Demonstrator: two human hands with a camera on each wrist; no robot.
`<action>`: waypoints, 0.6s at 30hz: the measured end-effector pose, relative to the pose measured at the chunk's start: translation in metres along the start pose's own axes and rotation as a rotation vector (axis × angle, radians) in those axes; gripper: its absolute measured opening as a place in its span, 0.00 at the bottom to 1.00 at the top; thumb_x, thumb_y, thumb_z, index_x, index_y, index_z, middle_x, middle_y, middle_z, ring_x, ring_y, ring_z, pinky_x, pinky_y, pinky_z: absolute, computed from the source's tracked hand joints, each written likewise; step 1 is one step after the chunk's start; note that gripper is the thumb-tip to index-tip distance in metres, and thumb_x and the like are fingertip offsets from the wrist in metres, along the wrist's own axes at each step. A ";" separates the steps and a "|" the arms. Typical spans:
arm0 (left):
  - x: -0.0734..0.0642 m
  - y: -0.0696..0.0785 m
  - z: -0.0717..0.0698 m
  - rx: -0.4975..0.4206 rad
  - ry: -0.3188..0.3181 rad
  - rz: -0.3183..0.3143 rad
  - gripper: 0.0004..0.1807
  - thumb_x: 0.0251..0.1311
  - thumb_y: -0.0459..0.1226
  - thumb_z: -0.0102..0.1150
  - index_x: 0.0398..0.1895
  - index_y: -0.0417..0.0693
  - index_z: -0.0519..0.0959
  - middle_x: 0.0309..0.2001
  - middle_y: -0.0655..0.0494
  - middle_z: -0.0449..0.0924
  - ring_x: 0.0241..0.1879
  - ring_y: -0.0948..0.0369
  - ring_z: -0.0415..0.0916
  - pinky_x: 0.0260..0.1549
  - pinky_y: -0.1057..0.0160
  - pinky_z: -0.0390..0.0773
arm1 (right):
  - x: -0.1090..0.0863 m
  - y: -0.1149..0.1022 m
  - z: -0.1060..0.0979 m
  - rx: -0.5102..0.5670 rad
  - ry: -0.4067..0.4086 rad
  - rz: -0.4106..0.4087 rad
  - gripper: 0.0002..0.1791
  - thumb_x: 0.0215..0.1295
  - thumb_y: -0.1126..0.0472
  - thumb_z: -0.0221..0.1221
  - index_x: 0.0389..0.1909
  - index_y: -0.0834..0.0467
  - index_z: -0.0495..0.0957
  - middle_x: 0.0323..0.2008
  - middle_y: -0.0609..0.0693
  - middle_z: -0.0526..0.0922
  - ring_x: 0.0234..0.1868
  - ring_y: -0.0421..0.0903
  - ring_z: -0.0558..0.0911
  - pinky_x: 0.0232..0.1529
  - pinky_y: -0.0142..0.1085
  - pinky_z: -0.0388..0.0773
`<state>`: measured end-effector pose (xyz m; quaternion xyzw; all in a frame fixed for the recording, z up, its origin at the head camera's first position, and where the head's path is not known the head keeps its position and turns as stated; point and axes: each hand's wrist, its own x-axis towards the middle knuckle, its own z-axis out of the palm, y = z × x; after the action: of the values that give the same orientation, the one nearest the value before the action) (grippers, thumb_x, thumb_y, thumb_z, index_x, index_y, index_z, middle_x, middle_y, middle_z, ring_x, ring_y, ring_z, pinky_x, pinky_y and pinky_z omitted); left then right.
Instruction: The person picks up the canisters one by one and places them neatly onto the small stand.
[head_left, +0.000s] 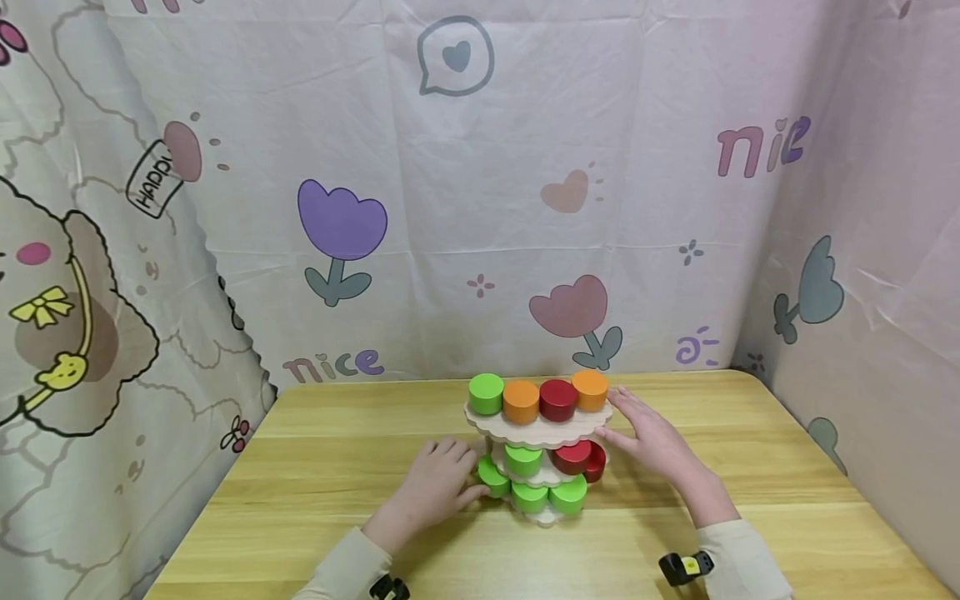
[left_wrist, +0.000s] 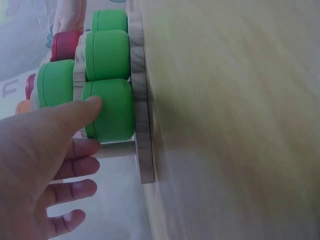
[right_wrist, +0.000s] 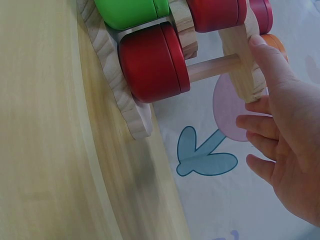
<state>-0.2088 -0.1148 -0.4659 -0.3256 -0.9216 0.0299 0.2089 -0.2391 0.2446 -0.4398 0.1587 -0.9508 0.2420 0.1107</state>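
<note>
A wooden stacking tower (head_left: pixel 551 432) with scalloped tiers stands upright on the table, bearing green, red and orange round blocks. My left hand (head_left: pixel 433 490) is at its lower left, thumb on the front of a green block (left_wrist: pixel 112 110) and index fingertip by its side. On the right, my right hand (head_left: pixel 663 437) holds the end of the top tier (right_wrist: pixel 245 70) between thumb and fingers. Across that tier sit a green block (head_left: pixel 486 394), two orange blocks and a red block (head_left: pixel 558 401). Lower down, a red block (right_wrist: pixel 154 64) rests on the bottom tier.
The wooden table (head_left: pixel 315 467) reaches back to a hanging patterned cloth (head_left: pixel 465 200), with more cloth along the left and right sides. A wooden peg (right_wrist: pixel 215 68) shows between the tiers in the right wrist view. A small black device is strapped to each wrist.
</note>
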 end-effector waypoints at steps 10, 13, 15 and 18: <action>0.001 0.002 0.002 0.012 0.027 0.007 0.17 0.60 0.58 0.57 0.39 0.57 0.77 0.45 0.61 0.80 0.45 0.62 0.74 0.45 0.60 0.72 | 0.000 0.001 0.001 -0.008 0.010 -0.011 0.41 0.64 0.41 0.59 0.70 0.63 0.63 0.71 0.64 0.62 0.73 0.64 0.60 0.69 0.59 0.58; 0.000 0.001 0.002 -0.001 0.033 0.002 0.17 0.60 0.57 0.58 0.39 0.57 0.77 0.44 0.62 0.80 0.45 0.62 0.74 0.45 0.60 0.71 | 0.000 0.001 0.001 -0.008 0.008 -0.010 0.42 0.64 0.40 0.58 0.70 0.63 0.63 0.71 0.64 0.62 0.73 0.64 0.60 0.69 0.59 0.58; 0.000 0.001 0.002 -0.017 0.032 -0.004 0.16 0.59 0.57 0.59 0.39 0.57 0.77 0.45 0.61 0.80 0.45 0.62 0.75 0.45 0.59 0.71 | 0.000 0.002 0.001 -0.007 0.007 -0.010 0.42 0.65 0.41 0.58 0.70 0.63 0.62 0.71 0.64 0.62 0.73 0.64 0.59 0.69 0.59 0.58; 0.000 -0.001 0.000 -0.043 0.026 -0.017 0.16 0.59 0.57 0.59 0.39 0.57 0.77 0.44 0.61 0.80 0.46 0.61 0.75 0.47 0.58 0.72 | 0.001 0.002 0.001 0.002 0.005 -0.009 0.41 0.65 0.41 0.58 0.71 0.62 0.62 0.72 0.64 0.61 0.73 0.64 0.59 0.69 0.60 0.58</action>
<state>-0.2095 -0.1159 -0.4654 -0.3228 -0.9219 0.0040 0.2142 -0.2405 0.2455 -0.4415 0.1625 -0.9496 0.2426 0.1143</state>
